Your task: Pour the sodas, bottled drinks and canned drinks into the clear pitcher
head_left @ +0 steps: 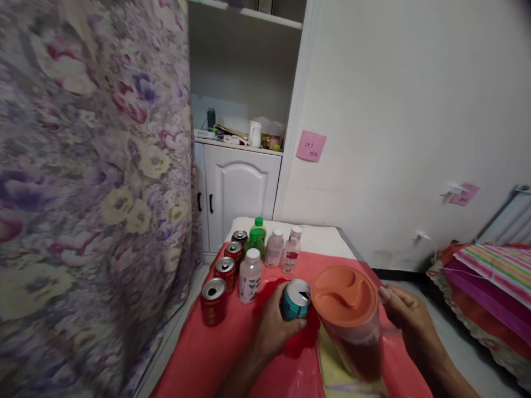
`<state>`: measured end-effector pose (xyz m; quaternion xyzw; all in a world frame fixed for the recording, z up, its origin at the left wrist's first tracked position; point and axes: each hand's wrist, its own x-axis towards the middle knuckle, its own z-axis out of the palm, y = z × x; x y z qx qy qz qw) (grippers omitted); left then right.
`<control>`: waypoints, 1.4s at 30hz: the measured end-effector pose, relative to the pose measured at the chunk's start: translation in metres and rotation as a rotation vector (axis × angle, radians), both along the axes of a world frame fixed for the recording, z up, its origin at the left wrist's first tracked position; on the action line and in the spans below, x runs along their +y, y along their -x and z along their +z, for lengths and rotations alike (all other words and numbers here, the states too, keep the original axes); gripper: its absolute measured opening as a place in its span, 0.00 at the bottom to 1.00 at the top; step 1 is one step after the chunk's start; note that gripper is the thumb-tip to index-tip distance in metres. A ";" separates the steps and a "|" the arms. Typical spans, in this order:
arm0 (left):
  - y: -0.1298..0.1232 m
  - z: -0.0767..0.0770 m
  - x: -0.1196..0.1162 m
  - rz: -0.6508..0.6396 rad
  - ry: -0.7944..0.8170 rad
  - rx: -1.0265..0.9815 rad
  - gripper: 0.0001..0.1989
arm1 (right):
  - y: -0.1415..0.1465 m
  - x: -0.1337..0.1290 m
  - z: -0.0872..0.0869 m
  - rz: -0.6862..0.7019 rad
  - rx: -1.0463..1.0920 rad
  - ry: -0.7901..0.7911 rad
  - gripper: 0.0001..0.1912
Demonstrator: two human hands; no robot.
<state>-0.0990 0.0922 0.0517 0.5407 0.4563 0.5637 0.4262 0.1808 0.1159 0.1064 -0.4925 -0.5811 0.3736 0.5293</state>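
Observation:
My left hand [271, 326] is wrapped around a teal drink can [296, 301], whose silver top has an open mouth. Close to the can's right side stands a clear plastic pitcher [357, 348] with a round orange lid [344, 296]; something reddish shows through its lower wall. At the pitcher's right side, my right hand [409, 315] has its fingers curled by the handle, which is mostly hidden. Left of the can, a white-capped bottle [250, 276] with a printed label stands upright. Beside it, several red cans [225, 273] form a row along the table's left edge.
Two green-capped bottles [254, 240] and two white-capped clear bottles [274, 249] stand farther back on the red-covered table [199, 359]. Under the pitcher lies a yellow item [332, 370]. A floral curtain [95, 166] hangs left; a white cabinet [244, 188] stands behind; a bed [493, 298] is right.

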 end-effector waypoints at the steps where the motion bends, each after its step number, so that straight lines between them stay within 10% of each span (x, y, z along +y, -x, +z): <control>1: 0.001 0.001 0.000 0.001 0.000 -0.007 0.35 | -0.001 0.001 -0.002 -0.002 0.020 0.003 0.29; 18: 0.012 0.002 0.008 -0.027 0.075 -0.168 0.32 | -0.017 0.017 -0.041 -0.159 0.487 -0.043 0.23; 42: 0.006 -0.014 0.011 -0.066 0.071 -0.051 0.36 | -0.026 0.029 -0.077 -0.210 0.444 -0.060 0.25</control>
